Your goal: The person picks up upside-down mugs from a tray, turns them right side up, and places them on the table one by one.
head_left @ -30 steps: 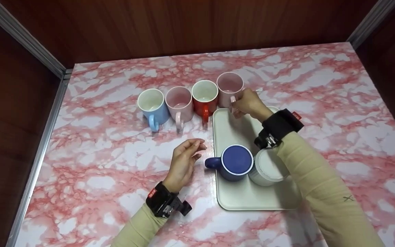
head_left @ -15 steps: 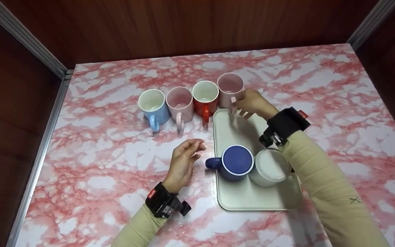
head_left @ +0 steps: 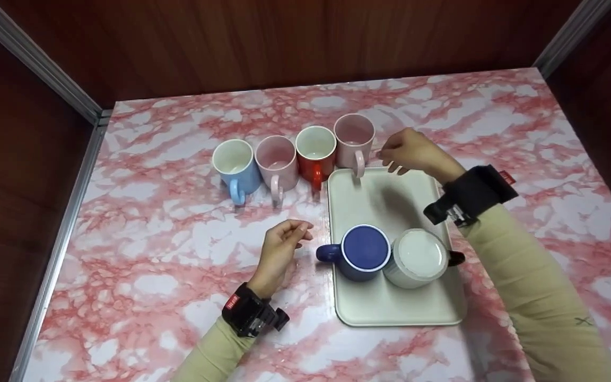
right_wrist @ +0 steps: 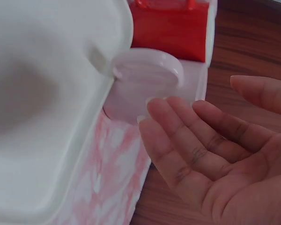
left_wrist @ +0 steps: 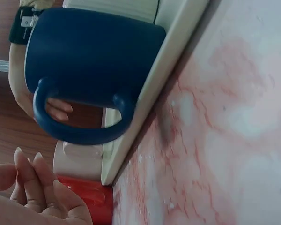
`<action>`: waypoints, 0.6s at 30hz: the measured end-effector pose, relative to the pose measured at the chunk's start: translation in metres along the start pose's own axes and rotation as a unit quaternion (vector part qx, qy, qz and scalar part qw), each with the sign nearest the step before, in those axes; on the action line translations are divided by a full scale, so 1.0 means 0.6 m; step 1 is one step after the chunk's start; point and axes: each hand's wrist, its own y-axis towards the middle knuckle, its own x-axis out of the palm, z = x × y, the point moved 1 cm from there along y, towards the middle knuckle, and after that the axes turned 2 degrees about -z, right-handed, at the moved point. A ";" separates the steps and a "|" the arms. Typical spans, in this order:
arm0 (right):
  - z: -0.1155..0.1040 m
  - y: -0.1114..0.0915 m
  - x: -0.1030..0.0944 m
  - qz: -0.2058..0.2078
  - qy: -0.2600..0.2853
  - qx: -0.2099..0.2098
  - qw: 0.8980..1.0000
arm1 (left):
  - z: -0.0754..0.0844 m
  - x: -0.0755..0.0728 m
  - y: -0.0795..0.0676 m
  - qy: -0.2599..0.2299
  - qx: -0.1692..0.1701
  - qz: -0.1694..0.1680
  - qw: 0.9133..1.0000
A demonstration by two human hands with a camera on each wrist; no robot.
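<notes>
My right hand (head_left: pixel 414 154) hovers just right of the rightmost pink mug (head_left: pixel 354 139), holding nothing, its fingers apart from the handle. In the right wrist view that mug's handle (right_wrist: pixel 150 61) overhangs the tray's rim. Left of it stand a red mug (head_left: pixel 316 154), another pink mug (head_left: pixel 277 162) and a light blue mug (head_left: pixel 236 167), all upright with handles toward me. My left hand (head_left: pixel 279 249) is left of the tray (head_left: pixel 401 313), fingers loosely bent around nothing. Near it on the tray, a dark blue mug (left_wrist: pixel 93 56) sits upside down, handle to the left.
A white mug (head_left: pixel 417 260) with a dark handle sits upside down beside the blue one on the tray. Dark wooden panels (head_left: pixel 305 42) wall in the pink-marbled table (head_left: pixel 151 254) at the back and sides.
My right hand has let go of the rightmost pink mug's handle and moved right, its fingers opening. The mugs stay where they were. My left hand has barely shifted.
</notes>
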 end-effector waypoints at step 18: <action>0.047 -0.089 -0.038 0.024 0.023 -0.054 0.998 | -0.009 -0.037 0.006 0.029 -0.059 -0.001 0.998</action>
